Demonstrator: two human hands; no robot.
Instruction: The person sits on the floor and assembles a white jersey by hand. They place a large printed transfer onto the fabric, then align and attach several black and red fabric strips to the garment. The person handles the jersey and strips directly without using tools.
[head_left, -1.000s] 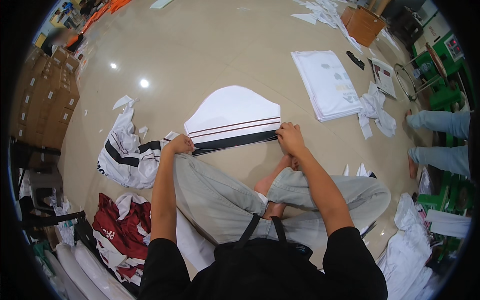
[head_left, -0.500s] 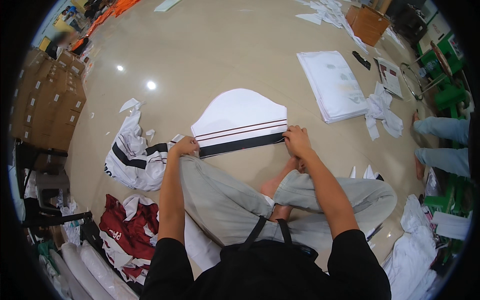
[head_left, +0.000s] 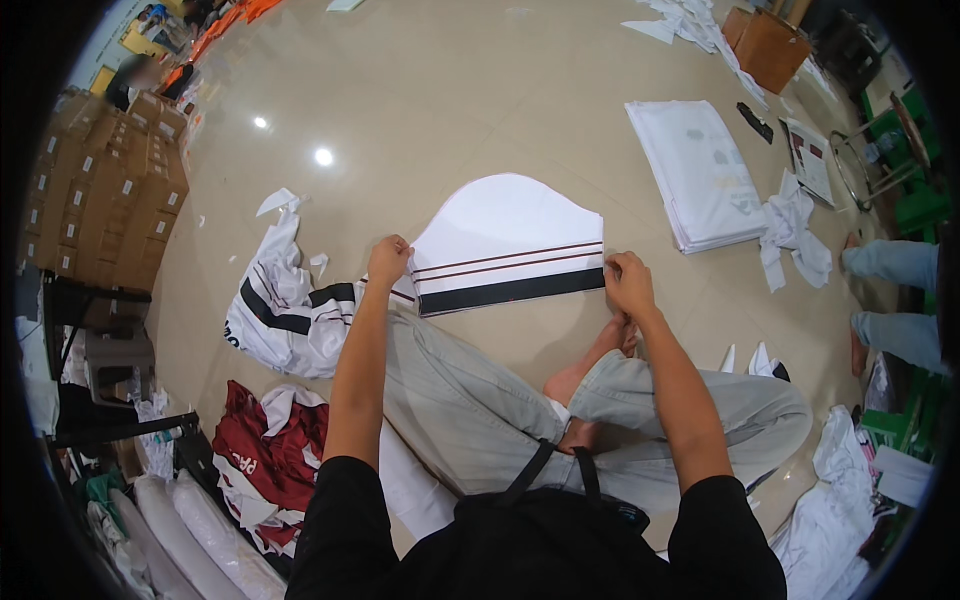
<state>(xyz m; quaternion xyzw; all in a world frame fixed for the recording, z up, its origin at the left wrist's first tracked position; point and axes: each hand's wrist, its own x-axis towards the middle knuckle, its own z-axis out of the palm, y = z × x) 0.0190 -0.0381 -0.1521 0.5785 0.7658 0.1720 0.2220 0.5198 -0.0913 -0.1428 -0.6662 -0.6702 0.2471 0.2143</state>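
Note:
A white sleeve-shaped fabric panel (head_left: 510, 220) lies flat on the floor before me, its rounded side away from me. Two thin dark red stripes and a broad black band cross its near part. At the panel's left corner, above the stripes, my left hand (head_left: 389, 262) is closed in a pinch on the edge. My right hand (head_left: 628, 286) pinches the right edge beside the black band. A heap of white fabric with black bands (head_left: 285, 310) lies just left of the panel, partly behind my left forearm.
A stack of white panels (head_left: 695, 180) and a crumpled white cloth (head_left: 795, 235) lie to the right. Dark red and white fabric (head_left: 270, 465) is heaped at lower left. Cartons (head_left: 110, 190) are piled at far left. Another person's legs (head_left: 895, 300) stand at the right.
My left hand has moved away from me along the panel's left edge, from the black band up to the corner. My right hand stays at the right edge. The whole view has shifted slightly.

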